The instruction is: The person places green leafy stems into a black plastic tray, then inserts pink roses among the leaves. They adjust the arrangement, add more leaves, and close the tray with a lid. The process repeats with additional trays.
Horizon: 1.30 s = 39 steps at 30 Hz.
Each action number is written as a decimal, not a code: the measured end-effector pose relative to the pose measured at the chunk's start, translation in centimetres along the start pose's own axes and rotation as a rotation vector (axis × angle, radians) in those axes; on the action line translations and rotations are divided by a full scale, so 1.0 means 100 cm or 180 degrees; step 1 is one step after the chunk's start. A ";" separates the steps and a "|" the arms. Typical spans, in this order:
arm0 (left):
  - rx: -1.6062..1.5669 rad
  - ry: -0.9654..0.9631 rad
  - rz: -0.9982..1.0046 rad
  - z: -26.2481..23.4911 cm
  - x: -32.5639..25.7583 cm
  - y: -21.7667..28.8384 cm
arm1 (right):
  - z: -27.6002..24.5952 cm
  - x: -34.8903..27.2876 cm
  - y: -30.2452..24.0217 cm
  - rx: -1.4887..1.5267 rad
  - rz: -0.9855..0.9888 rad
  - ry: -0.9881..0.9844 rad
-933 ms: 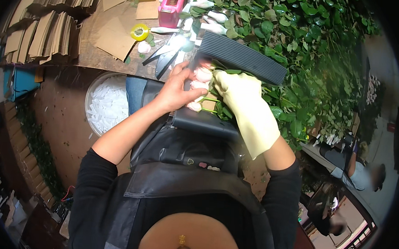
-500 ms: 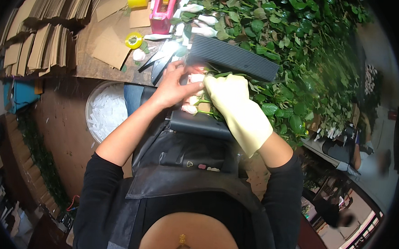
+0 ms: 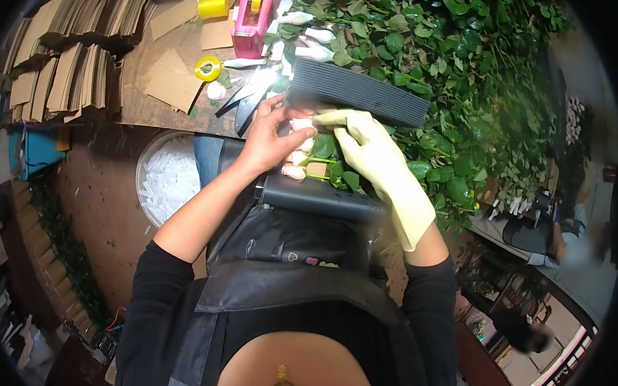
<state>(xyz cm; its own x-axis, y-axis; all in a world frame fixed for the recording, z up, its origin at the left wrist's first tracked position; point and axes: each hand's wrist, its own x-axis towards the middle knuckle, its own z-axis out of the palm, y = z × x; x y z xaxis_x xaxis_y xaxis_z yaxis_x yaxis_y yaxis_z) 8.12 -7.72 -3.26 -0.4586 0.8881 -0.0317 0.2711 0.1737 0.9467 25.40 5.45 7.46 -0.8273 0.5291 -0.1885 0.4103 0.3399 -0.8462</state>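
Observation:
Pale pink roses (image 3: 294,171) lie in a row, heads to the left and stems to the right, between a dark ribbed board (image 3: 357,93) and a smooth black bar (image 3: 316,195). My bare left hand (image 3: 270,135) wraps round the rose heads from the left, thumb on the near side. On my right hand (image 3: 362,134) is a pale yellow rubber glove. Its fingers are bent and closed by the far end of the row, at the stems just past the heads; what they pinch is hidden. Green leaves (image 3: 324,146) show between the hands.
Beyond the board spreads a big heap of leafy stems (image 3: 458,68), with white-netted buds (image 3: 314,53) at its left edge. Scissors (image 3: 247,104), a pink tape dispenser (image 3: 252,27) and cardboard stacks (image 3: 86,16) lie leftward. A tub of white strips (image 3: 168,177) stands below the table.
My right hand has drawn slightly back and its fingers are more bent, uncovering leaves and stems near the roses. My left hand stays round the heads.

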 end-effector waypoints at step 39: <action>0.0590 0.0031 0.0675 0.007 0.008 -0.014 | -0.018 -0.187 0.006 -0.1526 0.1667 -0.1145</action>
<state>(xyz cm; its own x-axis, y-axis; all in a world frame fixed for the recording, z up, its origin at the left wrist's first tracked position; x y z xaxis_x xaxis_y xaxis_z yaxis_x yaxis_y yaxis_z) 7.99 -6.92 -4.88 -0.3830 0.9090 0.1647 0.5116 0.0603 0.8571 41.76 -2.86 11.36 -0.5209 0.4569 -0.7211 0.8328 0.4574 -0.3117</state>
